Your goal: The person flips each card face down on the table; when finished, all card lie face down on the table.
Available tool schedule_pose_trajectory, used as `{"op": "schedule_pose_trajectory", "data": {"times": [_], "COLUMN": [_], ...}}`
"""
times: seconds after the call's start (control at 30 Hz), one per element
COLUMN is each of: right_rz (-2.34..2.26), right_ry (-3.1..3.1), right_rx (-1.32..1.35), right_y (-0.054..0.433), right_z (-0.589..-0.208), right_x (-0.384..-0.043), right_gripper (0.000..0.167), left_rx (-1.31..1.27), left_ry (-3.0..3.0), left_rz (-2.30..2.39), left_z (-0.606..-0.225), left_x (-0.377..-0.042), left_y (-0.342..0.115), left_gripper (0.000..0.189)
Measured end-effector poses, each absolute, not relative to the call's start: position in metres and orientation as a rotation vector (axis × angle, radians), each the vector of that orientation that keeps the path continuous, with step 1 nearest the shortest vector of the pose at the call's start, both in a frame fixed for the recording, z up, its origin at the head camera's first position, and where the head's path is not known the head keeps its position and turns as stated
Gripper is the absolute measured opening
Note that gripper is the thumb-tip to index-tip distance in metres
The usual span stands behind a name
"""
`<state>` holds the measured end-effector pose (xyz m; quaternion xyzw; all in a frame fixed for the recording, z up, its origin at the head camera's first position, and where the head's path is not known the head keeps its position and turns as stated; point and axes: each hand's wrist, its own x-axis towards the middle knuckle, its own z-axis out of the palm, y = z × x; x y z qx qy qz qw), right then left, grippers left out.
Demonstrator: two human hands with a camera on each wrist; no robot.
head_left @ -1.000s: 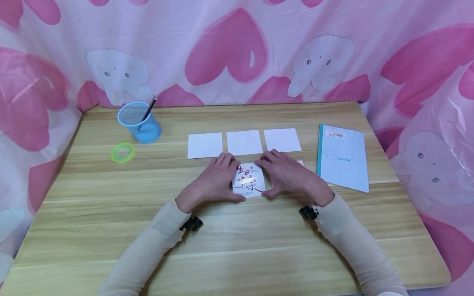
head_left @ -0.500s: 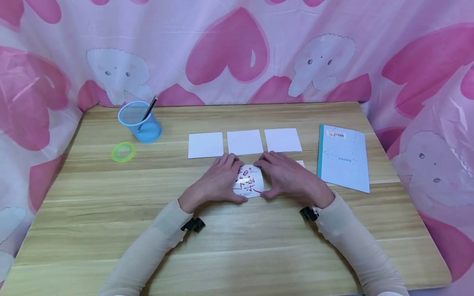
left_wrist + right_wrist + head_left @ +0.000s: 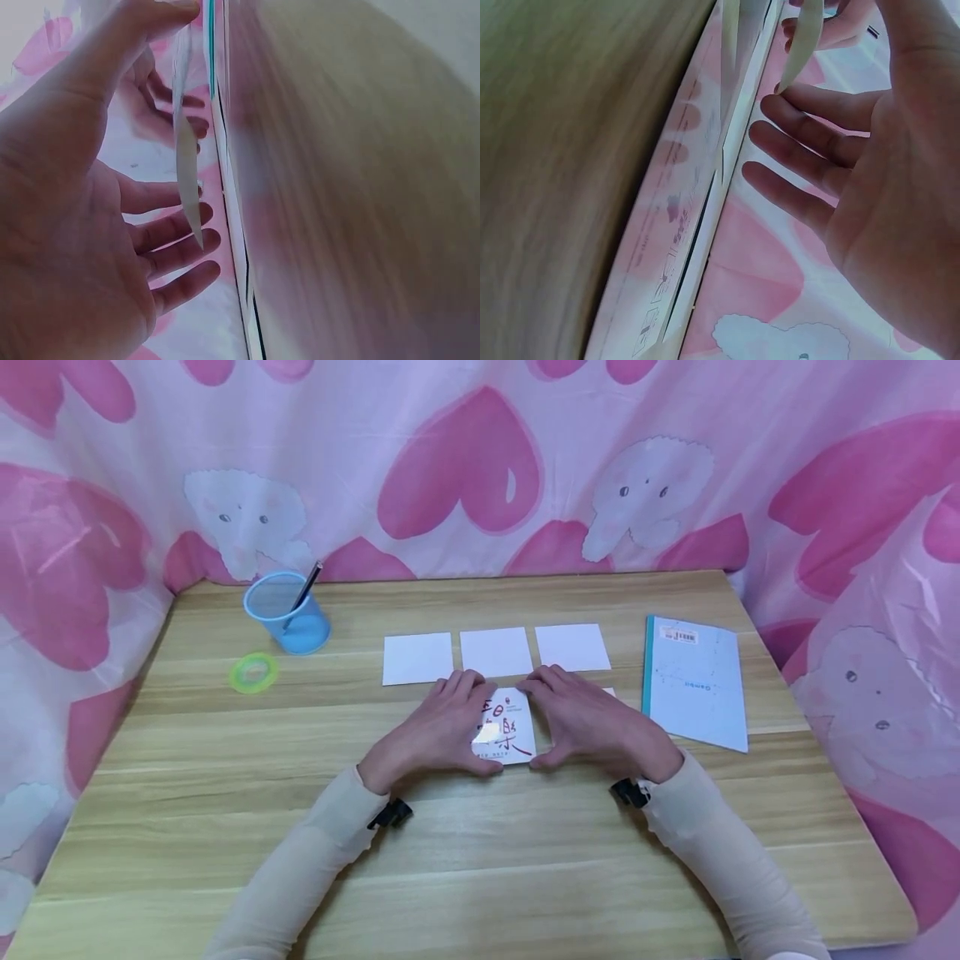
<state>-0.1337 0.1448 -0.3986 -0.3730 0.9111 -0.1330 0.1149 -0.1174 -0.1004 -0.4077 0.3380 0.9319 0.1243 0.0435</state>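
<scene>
Written card (image 3: 506,727) is sitting between both hands, near the middle of the table (image 3: 480,877), red lettering facing up. Left hand (image 3: 438,727) is pinching its left side, thumb at the near edge, fingers at the far; right hand (image 3: 581,718) is gripping the right side the same way. Wrist views are showing the card bowing slightly and apparently standing clear of the wood.

Progress, as judged: left blank card (image 3: 417,658), middle blank card (image 3: 496,652) and right blank card (image 3: 573,647) are already lying in a tidy row beyond the hands, none touching. Written card is being handled, not yet released. One more card (image 3: 610,692) is lying mostly under the right hand, only a corner showing from above. How much handling is remaining, I cannot tell.

Around: blue notebook (image 3: 693,681) is lying on the right. Blue cup (image 3: 303,631), a pen (image 3: 307,583) leaning inside, is standing far left; green disc (image 3: 253,673) is lying just nearer. Pink curtain (image 3: 465,460) is hanging behind. Nothing seems to be blocking the written card; the hands themselves are hiding its sides.
</scene>
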Motion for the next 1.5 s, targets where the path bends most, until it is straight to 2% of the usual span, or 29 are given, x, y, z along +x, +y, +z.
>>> {"op": "schedule_pose_trajectory", "data": {"times": [0.23,0.37,0.53,0.63,0.77,1.1,1.5], "right_rz": [-0.44,-0.523,-0.713,-0.78,-0.838,-0.879,-0.617], "right_ry": [2.702,2.699,2.641,2.577,2.552,2.54,2.735], "right_rx": [-1.155,-1.13,-1.089,-1.083,-1.072,-1.081,-1.077], "right_y": [0.145,0.148,0.151,0.147,0.144,0.144,0.164], "right_z": [-0.398,-0.394,-0.388,-0.39,-0.397,-0.402,-0.389], "right_x": [-0.13,-0.13,-0.131,-0.131,-0.13,-0.133,-0.144], "right_gripper": [0.111,0.114,0.12,0.119,0.115,0.108,0.102], "left_rx": [1.102,1.047,0.923,0.956,1.039,1.107,0.973], "left_ry": [2.834,2.812,2.611,2.365,2.224,2.265,2.667], "left_rz": [0.4,0.51,1.09,1.413,1.539,1.528,0.948], "left_z": [-0.404,-0.398,-0.384,-0.38,-0.38,-0.384,-0.381], "left_x": [-0.119,-0.122,-0.127,-0.127,-0.125,-0.122,-0.122], "left_y": [-0.082,-0.084,-0.099,-0.102,-0.096,-0.088,-0.1], "left_gripper": [0.111,0.112,0.106,0.101,0.1,0.117,0.112]}}
